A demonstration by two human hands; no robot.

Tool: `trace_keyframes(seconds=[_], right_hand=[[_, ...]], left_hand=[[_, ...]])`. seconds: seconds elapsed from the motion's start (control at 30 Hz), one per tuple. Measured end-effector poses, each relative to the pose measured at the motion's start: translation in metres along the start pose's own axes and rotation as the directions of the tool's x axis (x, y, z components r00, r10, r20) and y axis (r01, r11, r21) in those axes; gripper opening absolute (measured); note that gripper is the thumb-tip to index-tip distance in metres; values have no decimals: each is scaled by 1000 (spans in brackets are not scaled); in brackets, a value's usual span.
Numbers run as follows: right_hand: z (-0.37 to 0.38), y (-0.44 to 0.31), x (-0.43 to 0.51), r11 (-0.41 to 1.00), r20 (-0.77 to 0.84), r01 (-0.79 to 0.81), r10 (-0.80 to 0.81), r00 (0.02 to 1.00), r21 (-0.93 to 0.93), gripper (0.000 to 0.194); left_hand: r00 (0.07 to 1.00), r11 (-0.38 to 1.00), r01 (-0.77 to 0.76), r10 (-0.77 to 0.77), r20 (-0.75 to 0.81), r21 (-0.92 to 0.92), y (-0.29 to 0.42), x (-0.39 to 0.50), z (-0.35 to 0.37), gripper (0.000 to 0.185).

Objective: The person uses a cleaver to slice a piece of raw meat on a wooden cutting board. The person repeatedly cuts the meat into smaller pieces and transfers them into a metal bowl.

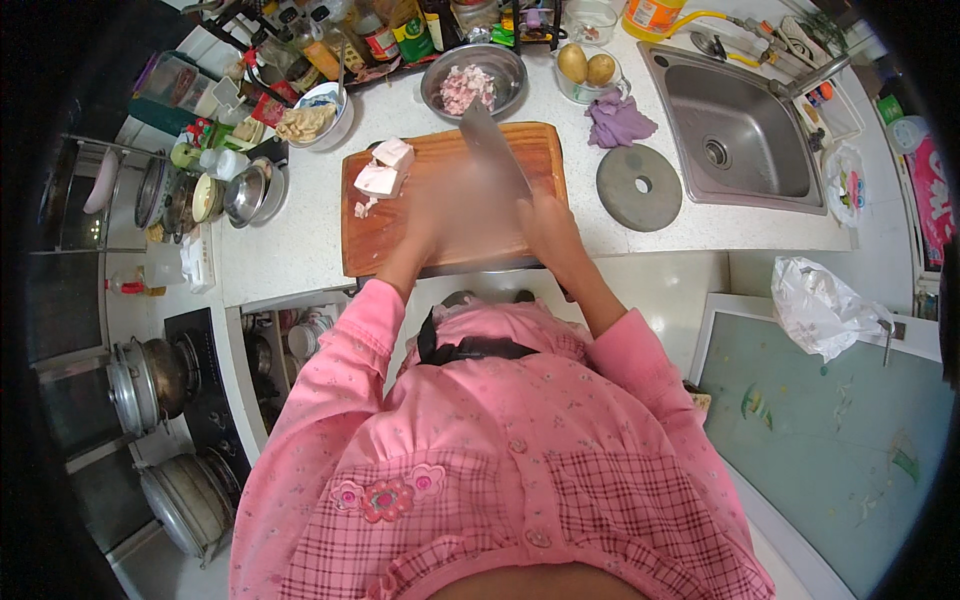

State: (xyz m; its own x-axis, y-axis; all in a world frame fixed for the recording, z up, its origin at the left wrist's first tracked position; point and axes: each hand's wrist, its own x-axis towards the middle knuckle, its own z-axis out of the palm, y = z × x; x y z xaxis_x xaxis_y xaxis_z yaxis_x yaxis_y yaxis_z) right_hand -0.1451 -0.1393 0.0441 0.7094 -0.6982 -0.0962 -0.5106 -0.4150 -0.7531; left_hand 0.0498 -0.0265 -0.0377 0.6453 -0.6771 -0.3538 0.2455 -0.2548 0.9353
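Note:
My right hand (pixel 541 221) grips a kitchen cleaver (pixel 493 146), whose broad blade points away over the wooden cutting board (pixel 450 142) towards a metal bowl (pixel 512 79) of chopped pale pink meat (pixel 466 88). Over the board's left middle lies my left hand (pixel 424 221); a blur hides its fingers and whatever they touch. Blocks of pale meat or fat (pixel 382 178) sit at the board's upper left, with small scraps (pixel 365 208) just below them.
Right of the board are a round grey stone (pixel 619 199) with a centre hole, a purple cloth (pixel 619 120), a glass bowl with potatoes (pixel 573 64) and a steel sink (pixel 739 127). A white bowl (pixel 343 127), bottles (pixel 371 37) and stacked metal bowls (pixel 245 196) stand left and behind.

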Motion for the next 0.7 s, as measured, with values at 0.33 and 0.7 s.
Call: trace_keyframes(seconds=[0.33,0.7], right_hand=[[-12,-9,-55,990,57,-40,48,997,-137,26],[18,-5,-30,952,134,66,-26,991,-300,21]], left_hand=[[999,998,49,-48,-26,45,11,2,20,14],[932,876,-330,362,-26,351,-21,7,20,9]])
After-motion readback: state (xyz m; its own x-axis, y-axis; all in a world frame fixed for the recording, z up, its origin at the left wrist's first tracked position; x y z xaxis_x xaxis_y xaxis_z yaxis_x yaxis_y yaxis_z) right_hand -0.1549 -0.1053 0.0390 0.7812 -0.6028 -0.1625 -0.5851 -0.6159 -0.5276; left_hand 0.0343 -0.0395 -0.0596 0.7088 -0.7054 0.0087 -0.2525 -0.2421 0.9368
